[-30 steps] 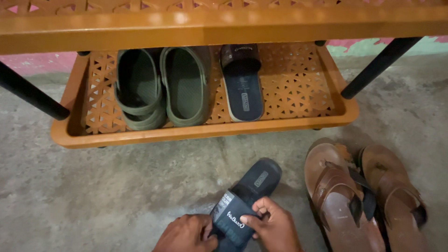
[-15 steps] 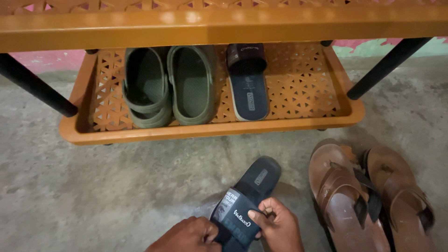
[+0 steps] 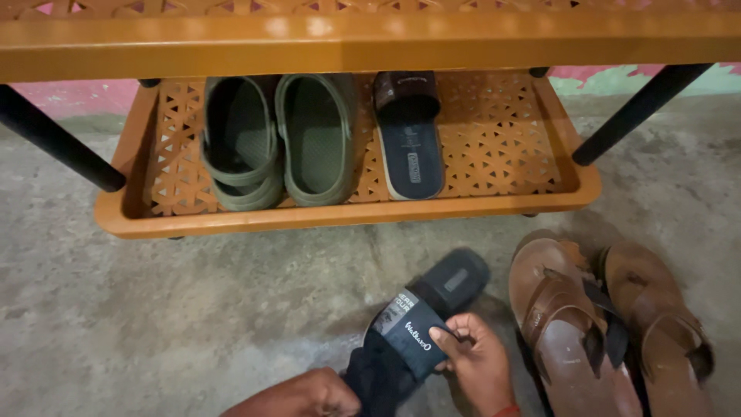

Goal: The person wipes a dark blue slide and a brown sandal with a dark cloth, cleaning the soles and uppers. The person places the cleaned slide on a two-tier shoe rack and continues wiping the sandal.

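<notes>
The fingers of the right hand (image 3: 480,363) are being pressed closed on the strap of a dark blue slide sandal (image 3: 423,323), which is being held just above the concrete floor (image 3: 193,324). The left hand (image 3: 309,394) is being curled against the sandal's toe end; its grip cannot be told. A pair of brown leather sandals (image 3: 610,332) is lying just beside. The matching slide (image 3: 411,139) and green clogs (image 3: 278,143) are being kept on the orange rack's lower shelf (image 3: 347,218).

Rough grey concrete floor (image 3: 154,324); orange lattice shoe rack (image 3: 494,154) on black legs (image 3: 54,143)
</notes>
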